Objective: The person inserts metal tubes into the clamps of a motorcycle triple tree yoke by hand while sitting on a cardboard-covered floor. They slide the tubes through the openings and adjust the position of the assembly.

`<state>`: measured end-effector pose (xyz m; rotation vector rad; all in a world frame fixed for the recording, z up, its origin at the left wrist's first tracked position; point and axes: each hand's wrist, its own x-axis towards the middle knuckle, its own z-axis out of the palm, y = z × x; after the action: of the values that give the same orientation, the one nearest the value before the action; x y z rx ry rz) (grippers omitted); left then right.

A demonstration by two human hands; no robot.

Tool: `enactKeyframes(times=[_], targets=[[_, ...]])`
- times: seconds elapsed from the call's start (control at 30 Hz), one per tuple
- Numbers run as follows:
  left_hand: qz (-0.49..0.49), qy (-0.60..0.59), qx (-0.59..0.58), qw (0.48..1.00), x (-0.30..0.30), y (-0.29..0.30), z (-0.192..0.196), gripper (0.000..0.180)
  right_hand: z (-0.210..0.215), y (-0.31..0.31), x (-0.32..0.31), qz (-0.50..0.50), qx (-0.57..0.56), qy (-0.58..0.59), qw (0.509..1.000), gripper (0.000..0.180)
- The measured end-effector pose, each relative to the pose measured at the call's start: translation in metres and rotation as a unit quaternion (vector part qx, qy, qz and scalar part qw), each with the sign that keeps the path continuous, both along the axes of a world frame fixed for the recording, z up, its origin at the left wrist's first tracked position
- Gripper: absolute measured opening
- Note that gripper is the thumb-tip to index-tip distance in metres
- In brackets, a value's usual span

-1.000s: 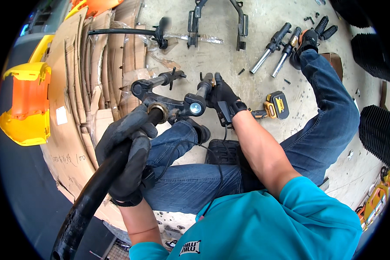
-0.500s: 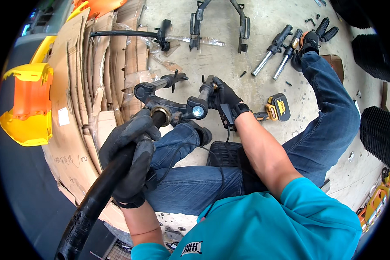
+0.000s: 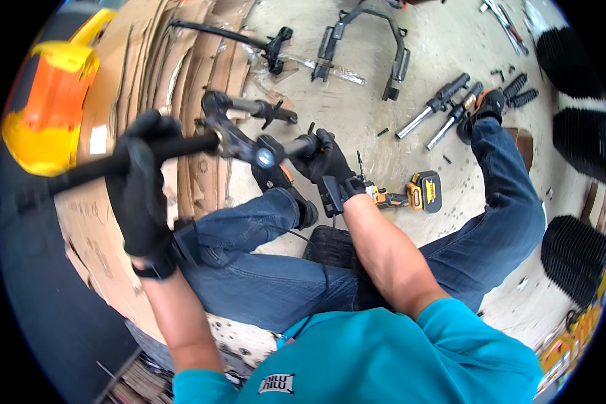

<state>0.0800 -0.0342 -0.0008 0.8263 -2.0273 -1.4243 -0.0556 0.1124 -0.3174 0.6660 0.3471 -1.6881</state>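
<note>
My left hand (image 3: 141, 182), in a black glove, grips a long black tube (image 3: 87, 172) that runs left and down from a black metal clamp bracket (image 3: 239, 138). My right hand (image 3: 326, 161), also gloved in black, holds the short tube end on the bracket's right side. The assembly is lifted in front of me above my bent left knee. A second black stem sticks out of the bracket toward the upper right.
Flattened cardboard (image 3: 155, 60) lies on the left with a yellow and orange body panel (image 3: 44, 114). On the concrete floor are a yellow cordless drill (image 3: 414, 195), two fork tubes (image 3: 438, 111), a black frame part (image 3: 367, 40) and loose bolts. Black tyres (image 3: 576, 249) stand at right.
My left hand has lifted the long black tube from pointing down toward a flatter, leftward lie. The bracket has risen with it; my right hand stays on its end.
</note>
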Motion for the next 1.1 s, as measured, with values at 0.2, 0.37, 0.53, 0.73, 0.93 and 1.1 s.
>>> enactKeyframes(times=[0.2, 0.37, 0.53, 0.73, 0.93, 1.1], targets=[[0.092, 0.097, 0.162, 0.978, 0.026, -0.102, -0.013, 0.046, 0.033, -0.002, 0.033, 0.154, -0.022, 0.020, 0.988, 0.068], [0.074, 0.079, 0.132, 0.985, 0.037, -0.117, -0.026, 0.040, -0.001, 0.022, 0.024, 0.209, 0.047, 0.094, 0.972, 0.059], [0.087, 0.081, 0.134, 0.984, 0.031, -0.105, -0.023, 0.038, -0.004, 0.020, 0.014, 0.230, 0.089, 0.084, 0.966, 0.034], [0.104, 0.040, 0.071, 0.991, 0.012, -0.088, -0.020, 0.034, 0.027, 0.014, 0.020, 0.286, 0.260, 0.601, 0.699, 0.058], [0.099, -0.048, -0.072, 0.991, 0.007, -0.095, -0.018, 0.028, 0.115, -0.044, 0.007, 0.177, -0.046, 0.878, 0.443, 0.063], [0.150, 0.083, 0.039, 0.984, -0.013, -0.096, -0.020, 0.032, 0.114, -0.076, 0.028, 0.281, -0.057, 0.822, 0.493, 0.038]])
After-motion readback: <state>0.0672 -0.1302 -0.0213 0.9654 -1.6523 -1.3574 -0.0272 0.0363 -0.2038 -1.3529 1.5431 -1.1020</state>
